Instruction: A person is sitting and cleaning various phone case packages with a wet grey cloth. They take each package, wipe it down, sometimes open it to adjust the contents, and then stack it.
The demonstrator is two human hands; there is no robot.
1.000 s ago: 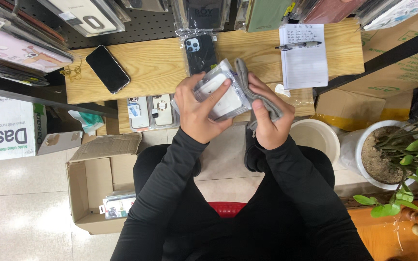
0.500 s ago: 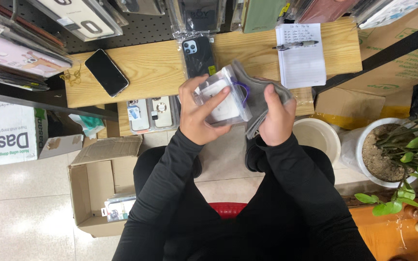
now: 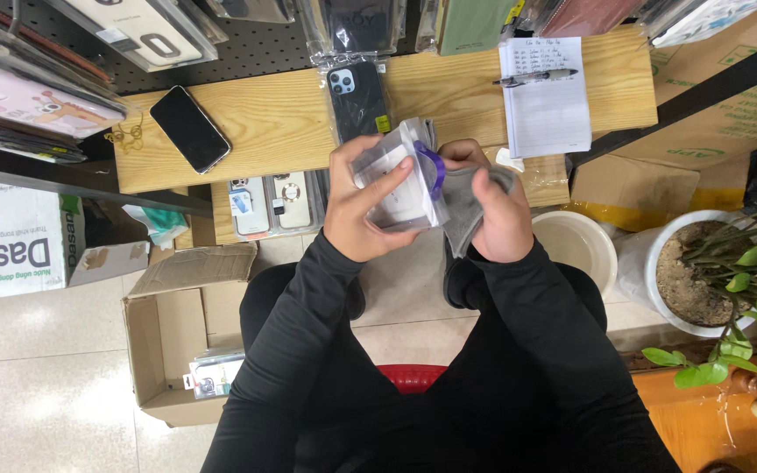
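Left hand (image 3: pixel 363 208) clamps clear pouch (image 3: pixel 400 180) over desk (image 3: pixel 265 123) edge, thumb across face. Right hand (image 3: pixel 494 215) pinches grey cloth (image 3: pixel 464 200) just right of pouch (touching it). Pouch long axis roughly upright; left hand nearer.

Both hands just below wooden shelf (image 3: pixel 282 123): left hand (image 3: pixel 365 206) grips clear packet (image 3: pixel 396 180), right hand (image 3: pixel 497 215) holds grey cloth (image 3: pixel 466 206).
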